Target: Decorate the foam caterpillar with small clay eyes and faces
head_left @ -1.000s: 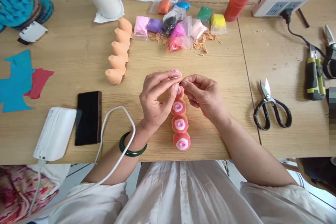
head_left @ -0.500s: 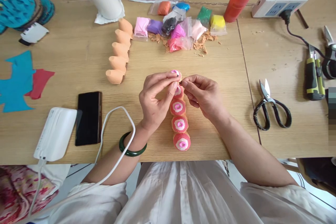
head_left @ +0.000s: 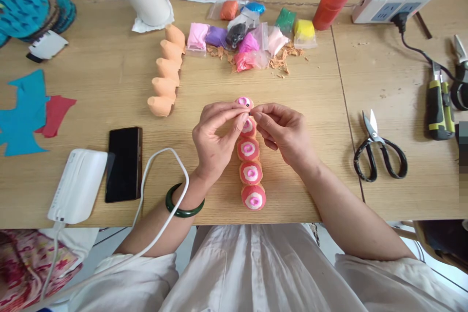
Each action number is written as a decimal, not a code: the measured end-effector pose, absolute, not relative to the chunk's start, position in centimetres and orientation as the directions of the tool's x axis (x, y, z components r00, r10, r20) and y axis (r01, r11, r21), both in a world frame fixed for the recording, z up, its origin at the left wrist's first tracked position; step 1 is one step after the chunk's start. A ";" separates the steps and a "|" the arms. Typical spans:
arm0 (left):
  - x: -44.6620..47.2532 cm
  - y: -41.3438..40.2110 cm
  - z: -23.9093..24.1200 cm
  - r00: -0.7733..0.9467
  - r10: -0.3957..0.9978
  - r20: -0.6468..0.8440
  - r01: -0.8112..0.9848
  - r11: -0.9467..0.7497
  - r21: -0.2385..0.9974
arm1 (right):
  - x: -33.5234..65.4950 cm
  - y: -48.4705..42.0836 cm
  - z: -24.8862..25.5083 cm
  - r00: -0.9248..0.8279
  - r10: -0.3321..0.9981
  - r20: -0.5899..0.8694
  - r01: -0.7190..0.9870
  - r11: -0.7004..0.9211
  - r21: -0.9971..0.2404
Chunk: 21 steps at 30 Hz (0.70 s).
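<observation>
A column of five pink-faced pieces (head_left: 247, 148) lies on the wooden table (head_left: 288, 197). At the far end of the column, the left hand (head_left: 212, 141) extends in from the left, its fingertips partly covering the column, and the right hand (head_left: 284, 131) from the right. A small dark bit (head_left: 250, 114) shows at the right hand's pinched fingertips. Left of the column: the phone (head_left: 124, 165). Right of the column: the scissors (head_left: 373, 136). Beyond the column: bags of coloured material (head_left: 247, 44). Beyond and left of it: five peach cones (head_left: 167, 69). Beyond and right of it: the red cup (head_left: 330, 10).
</observation>
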State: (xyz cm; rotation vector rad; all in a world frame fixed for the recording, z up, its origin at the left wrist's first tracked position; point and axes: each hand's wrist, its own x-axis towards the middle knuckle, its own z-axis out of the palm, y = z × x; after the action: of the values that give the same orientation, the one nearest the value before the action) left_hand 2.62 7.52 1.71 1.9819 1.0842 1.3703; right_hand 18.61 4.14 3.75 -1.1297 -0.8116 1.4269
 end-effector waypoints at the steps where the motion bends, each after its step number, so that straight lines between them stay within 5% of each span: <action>1: 2.6 7.5 1.7 0.181 0.828 0.531 0.339 -0.560 0.756 | 18.6 4.1 3.7 0.059 0.981 -0.183 -0.311 -0.156 -0.937; 11: 2.5 7.7 1.8 0.244 0.733 0.635 0.349 -0.677 0.647 | 18.3 4.2 3.3 0.123 0.991 -0.049 -0.217 -0.021 -0.976; 21: 2.3 8.1 1.6 0.102 0.828 0.552 0.357 -0.548 0.756 | 18.6 4.6 3.0 0.138 0.986 -0.098 -0.220 -0.066 -0.973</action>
State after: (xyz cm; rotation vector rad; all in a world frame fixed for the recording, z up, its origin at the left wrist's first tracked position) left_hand 2.27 8.09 1.60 1.9518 1.1554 1.4434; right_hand 18.58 4.58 2.96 -1.1731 -0.9014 1.2529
